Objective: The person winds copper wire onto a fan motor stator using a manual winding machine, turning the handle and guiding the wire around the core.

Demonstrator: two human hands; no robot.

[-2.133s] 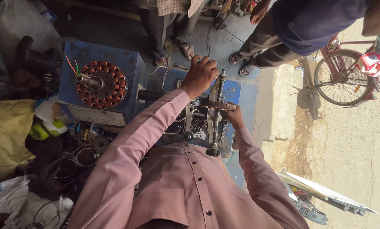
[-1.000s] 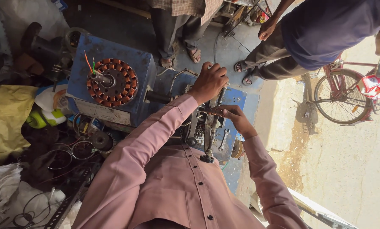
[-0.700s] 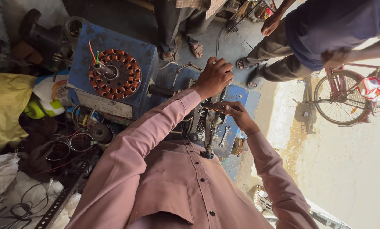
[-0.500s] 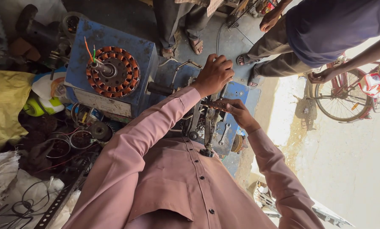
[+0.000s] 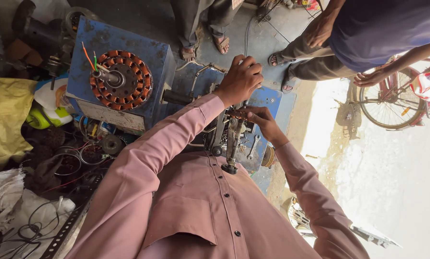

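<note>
My left hand [image 5: 241, 79] is closed around a handle at the top of a small metal winding rig [image 5: 229, 141], which stands on a blue bench [image 5: 267, 98]. Just below it, my right hand [image 5: 265, 123] pinches the upper end of the rig's upright metal frame with thumb and fingertips. What lies under the fingertips is hidden. Both of my arms are in pink sleeves. To the left, a round stator with copper coils [image 5: 121, 80] sits on a blue metal box [image 5: 157, 57], with coloured wires sticking out of its hub.
Wire loops, rings and small parts [image 5: 88, 148] litter the ground at left, next to a yellow sack [image 5: 6, 120]. A person in sandals [image 5: 210, 41] stands beyond the bench. Another person in a dark blue shirt [image 5: 383, 29] reaches toward a bicycle [image 5: 392, 98] at right.
Both of my hands have stayed on the rig while the view drifted slightly. The person in the dark blue shirt has stretched a hand out to the bicycle.
</note>
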